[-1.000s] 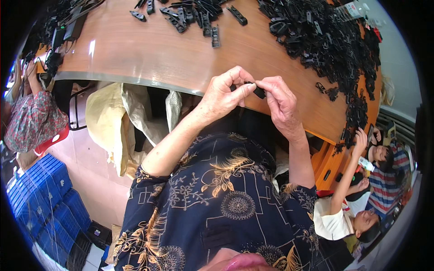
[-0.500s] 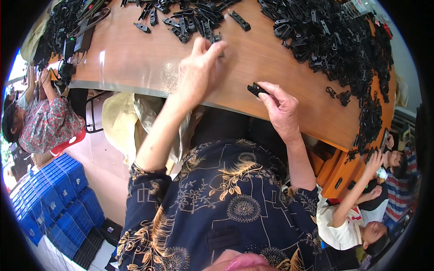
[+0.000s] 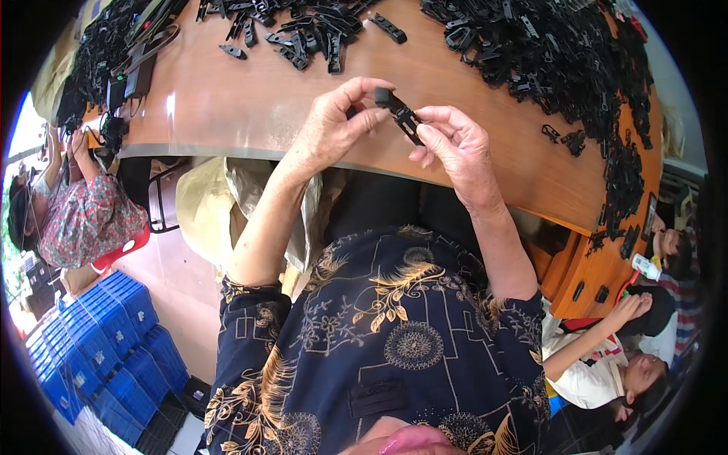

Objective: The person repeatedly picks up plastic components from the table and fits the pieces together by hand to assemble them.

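A slim black plastic part point(image 3: 403, 121), blocky at its upper end and slotted lower down, is held tilted above the near edge of the table. My right hand point(image 3: 464, 155) is closed on its lower end, between thumb and fingers. At the blocky end, the thumb and forefinger of my left hand point(image 3: 327, 130) pinch it from the left. Something small and dark shows between those left fingers; I cannot make out whether it is a separate piece. Beyond my hands lies a loose heap of similar black parts point(image 3: 309, 39), with a single part point(image 3: 390, 28) beside it.
A large pile of black parts point(image 3: 531, 72) covers the table's point(image 3: 250, 102) right side. More black pieces point(image 3: 102, 57) lie at the far left. Blue crates point(image 3: 98, 326) are stacked on the floor at left. One person point(image 3: 91, 220) sits at left, others point(image 3: 591, 371) at right.
My left hand has come back from the heap toward my right hand. The black part has been raised and turned, and both hands now meet at it.
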Motion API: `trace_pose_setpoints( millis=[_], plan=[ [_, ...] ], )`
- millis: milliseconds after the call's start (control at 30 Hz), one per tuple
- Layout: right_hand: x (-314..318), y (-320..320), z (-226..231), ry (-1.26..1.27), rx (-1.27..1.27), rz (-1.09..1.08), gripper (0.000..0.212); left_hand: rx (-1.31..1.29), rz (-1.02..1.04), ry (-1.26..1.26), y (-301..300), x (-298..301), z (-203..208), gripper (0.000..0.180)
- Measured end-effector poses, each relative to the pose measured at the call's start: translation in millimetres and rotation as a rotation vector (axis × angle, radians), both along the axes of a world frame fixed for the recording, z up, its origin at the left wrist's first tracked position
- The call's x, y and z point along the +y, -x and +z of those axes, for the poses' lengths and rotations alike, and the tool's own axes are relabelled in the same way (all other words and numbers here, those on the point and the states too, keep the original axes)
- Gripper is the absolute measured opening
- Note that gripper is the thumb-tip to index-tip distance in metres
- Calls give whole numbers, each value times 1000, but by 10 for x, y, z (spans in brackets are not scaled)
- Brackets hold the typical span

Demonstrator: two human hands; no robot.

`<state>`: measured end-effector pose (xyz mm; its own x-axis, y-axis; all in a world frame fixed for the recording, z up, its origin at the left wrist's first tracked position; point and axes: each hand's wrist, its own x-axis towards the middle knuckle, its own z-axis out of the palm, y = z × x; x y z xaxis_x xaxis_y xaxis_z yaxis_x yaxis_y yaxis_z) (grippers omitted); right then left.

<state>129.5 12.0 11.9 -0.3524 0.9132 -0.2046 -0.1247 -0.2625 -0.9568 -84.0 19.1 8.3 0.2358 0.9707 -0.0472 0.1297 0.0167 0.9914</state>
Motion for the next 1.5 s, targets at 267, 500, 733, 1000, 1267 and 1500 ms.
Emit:
trace_pose_setpoints(
  millis=[267,500,733,1000,1267,1500],
  plan=[
    [-121,69,96,13,-85,53,16,171,-86,-38,64,-263,97,32],
    [-210,41,111,5,-121,108,16,165,-9,-80,-108,-523,91,32],
    [-258,74,81,-11,-124,132,18,-95,136,42,-161,-654,-22,26],
    [-313,124,72,-141,-255,132,16,70,200,-28,-242,-710,22,31],
    [-316,156,76,-469,-476,113,12,48,161,107,-310,-789,-106,34],
    [-354,227,1,-420,-477,158,10,-63,130,231,-154,-848,-101,35]
  ],
)
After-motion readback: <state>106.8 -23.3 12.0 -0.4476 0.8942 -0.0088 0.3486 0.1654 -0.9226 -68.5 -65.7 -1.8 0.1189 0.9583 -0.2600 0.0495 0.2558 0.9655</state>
